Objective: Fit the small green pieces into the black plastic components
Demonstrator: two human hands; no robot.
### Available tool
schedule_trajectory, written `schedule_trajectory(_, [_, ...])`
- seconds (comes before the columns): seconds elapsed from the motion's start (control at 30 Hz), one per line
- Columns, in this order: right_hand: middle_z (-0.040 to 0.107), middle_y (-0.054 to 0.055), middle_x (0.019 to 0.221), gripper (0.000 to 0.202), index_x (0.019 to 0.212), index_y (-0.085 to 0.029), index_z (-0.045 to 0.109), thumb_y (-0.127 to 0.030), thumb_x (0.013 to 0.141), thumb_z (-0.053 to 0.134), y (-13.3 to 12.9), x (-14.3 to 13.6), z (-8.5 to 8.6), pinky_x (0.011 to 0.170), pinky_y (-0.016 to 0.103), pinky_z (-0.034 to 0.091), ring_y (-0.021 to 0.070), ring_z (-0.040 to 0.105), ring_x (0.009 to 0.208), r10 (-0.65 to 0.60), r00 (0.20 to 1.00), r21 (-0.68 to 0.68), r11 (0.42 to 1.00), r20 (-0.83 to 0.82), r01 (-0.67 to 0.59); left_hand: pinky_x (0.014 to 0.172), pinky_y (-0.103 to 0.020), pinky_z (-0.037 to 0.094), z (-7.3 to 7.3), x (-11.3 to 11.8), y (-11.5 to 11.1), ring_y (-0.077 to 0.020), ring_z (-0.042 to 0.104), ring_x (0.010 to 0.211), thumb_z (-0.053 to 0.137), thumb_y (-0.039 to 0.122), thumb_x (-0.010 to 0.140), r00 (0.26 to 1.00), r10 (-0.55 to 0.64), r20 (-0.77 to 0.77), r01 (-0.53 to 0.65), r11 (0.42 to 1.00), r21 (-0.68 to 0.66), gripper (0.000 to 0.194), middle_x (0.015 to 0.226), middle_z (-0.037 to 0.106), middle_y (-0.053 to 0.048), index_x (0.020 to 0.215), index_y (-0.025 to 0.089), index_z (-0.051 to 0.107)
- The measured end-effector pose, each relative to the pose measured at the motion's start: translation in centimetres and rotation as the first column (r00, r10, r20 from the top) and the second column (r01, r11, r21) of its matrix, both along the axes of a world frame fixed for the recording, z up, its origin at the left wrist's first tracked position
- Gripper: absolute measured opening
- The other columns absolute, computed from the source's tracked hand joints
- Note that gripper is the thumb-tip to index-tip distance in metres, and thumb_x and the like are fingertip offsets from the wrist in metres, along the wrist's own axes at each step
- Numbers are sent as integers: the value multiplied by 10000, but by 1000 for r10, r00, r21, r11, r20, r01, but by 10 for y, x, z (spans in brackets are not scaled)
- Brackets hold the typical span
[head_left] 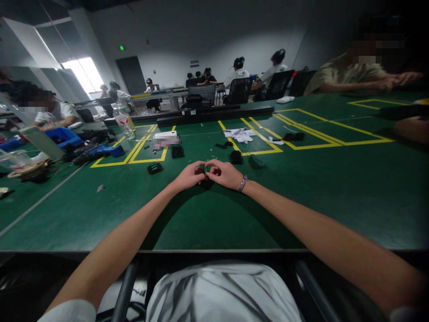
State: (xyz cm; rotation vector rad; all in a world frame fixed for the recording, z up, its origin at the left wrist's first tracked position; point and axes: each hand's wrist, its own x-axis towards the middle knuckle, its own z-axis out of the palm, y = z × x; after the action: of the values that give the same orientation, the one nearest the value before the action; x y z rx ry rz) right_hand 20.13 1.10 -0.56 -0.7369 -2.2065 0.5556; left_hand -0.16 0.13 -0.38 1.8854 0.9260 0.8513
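Note:
Both hands meet over the green table (pixel 187 214), their fingers curled in towards each other. My left hand (pixel 191 175) is closed around one side of a small green and dark piece (pixel 205 169). From the other side my right hand (pixel 225 173), with a bracelet on the wrist, pinches the same piece. Fingers hide most of it. A black holder with green parts (pixel 154 167) lies to the left of my hands. Beyond them are a black slotted tray (pixel 177 152) and a black block (pixel 236 156).
White papers (pixel 241 135) and a white box (pixel 166 137) lie farther back, near a clear bottle (pixel 124 121). A blue power drill (pixel 100 152) and a blue bin (pixel 63 136) are at the left. People sit at both sides and behind.

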Motion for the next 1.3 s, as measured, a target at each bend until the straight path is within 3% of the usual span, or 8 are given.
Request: schedule_trajectory(1.3, [664, -14, 692, 279, 1147, -188, 576, -271, 882, 597, 0, 1, 0, 590, 244, 448, 139, 614, 593, -19, 1000, 10, 1000, 13, 19, 500, -181, 427, 2, 0, -1, -75, 548, 520, 559, 172, 775, 1000, 8, -13, -8, 1000, 0, 485, 751, 639, -2, 1257, 127, 523])
